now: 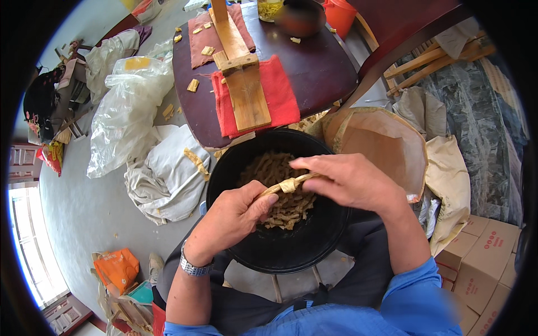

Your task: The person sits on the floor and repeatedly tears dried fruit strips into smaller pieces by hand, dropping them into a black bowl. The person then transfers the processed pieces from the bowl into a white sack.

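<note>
A knotted strip of dried, yellowish plant-like material [288,185] spans my two hands above a black round tub [286,256]. My left hand [241,210] pinches the strip's left end between thumb and finger. My right hand [349,178] is at its right end, fingers partly spread; the fingertips are blurred, so how firmly they hold it is unclear. In the tub lies a heap of similar short yellow-brown pieces [286,214].
Beyond the tub, a dark red chair seat [323,84] bears a wooden stand [248,101] on a red cloth [283,84]. An open lined basket [378,138] stands at right, cardboard boxes [483,260] lower right. A pale cloth [168,176] and clear plastic bag [122,117] lie left.
</note>
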Action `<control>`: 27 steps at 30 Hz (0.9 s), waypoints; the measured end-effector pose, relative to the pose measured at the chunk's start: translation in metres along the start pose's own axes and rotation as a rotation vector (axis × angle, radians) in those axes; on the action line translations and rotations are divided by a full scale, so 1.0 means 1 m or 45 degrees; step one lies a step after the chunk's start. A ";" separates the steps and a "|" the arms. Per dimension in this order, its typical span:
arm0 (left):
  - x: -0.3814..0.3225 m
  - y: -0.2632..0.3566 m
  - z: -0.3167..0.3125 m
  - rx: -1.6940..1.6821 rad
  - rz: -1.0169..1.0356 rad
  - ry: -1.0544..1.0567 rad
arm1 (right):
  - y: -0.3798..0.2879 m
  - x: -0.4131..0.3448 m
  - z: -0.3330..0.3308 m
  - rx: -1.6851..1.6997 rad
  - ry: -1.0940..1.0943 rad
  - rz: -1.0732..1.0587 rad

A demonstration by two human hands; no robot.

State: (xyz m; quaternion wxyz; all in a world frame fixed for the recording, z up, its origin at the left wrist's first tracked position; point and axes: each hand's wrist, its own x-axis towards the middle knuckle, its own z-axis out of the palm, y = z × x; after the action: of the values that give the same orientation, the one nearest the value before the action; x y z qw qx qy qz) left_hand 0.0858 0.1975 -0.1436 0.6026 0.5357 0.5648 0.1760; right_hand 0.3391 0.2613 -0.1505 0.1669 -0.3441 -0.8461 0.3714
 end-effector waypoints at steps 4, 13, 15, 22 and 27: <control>0.018 0.003 0.006 -0.126 0.113 -0.166 | -0.019 0.009 0.014 0.121 -0.110 -0.040; 0.013 0.026 -0.022 0.186 0.094 -0.433 | -0.012 0.012 -0.012 0.285 -0.513 0.105; 0.013 0.028 -0.026 0.170 0.090 -0.422 | -0.012 0.016 -0.014 0.297 -0.525 0.110; 0.028 0.016 -0.041 -0.056 0.227 0.006 | -0.007 0.037 -0.026 0.490 -0.194 0.220; 0.052 0.026 -0.049 -0.259 0.309 0.432 | 0.017 0.070 -0.013 0.596 0.246 0.094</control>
State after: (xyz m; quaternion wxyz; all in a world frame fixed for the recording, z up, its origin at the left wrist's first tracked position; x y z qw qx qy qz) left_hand 0.0691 0.2706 -0.1371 0.5243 0.4991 0.5687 0.3906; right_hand 0.3047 0.3255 -0.1521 0.3085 -0.3606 -0.7041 0.5282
